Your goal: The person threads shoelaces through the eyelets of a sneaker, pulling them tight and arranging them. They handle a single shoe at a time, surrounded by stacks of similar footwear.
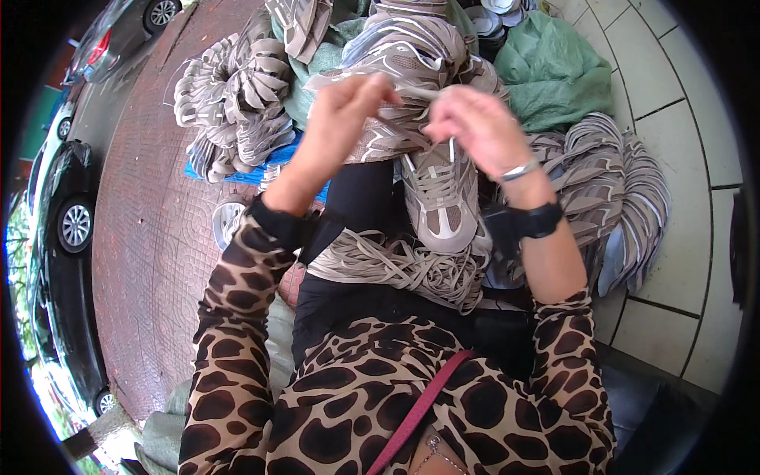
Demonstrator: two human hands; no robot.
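A beige-and-brown sneaker upper [440, 198] hangs toe down over my lap, its front laced in a criss-cross. Both hands are raised above its collar end, and motion smears them a little. My left hand [348, 115] is closed in a pinch, with a pale shoelace [418, 92] by its fingertips. My right hand [481, 131], fingers bent together, is closed at the lace's other side, just above the upper. What lies inside the fingers is partly hidden. A bundle of loose beige laces [380, 261] lies across my thighs.
Stacked sneaker uppers [404, 55] stand right ahead. More bundles lie at the left [233, 95] and at the right [602, 190]. A green woven sack [554, 71] sits far right, beside pale floor tiles [661, 237]. Parked cars [67, 237] line the brick pavement [150, 237].
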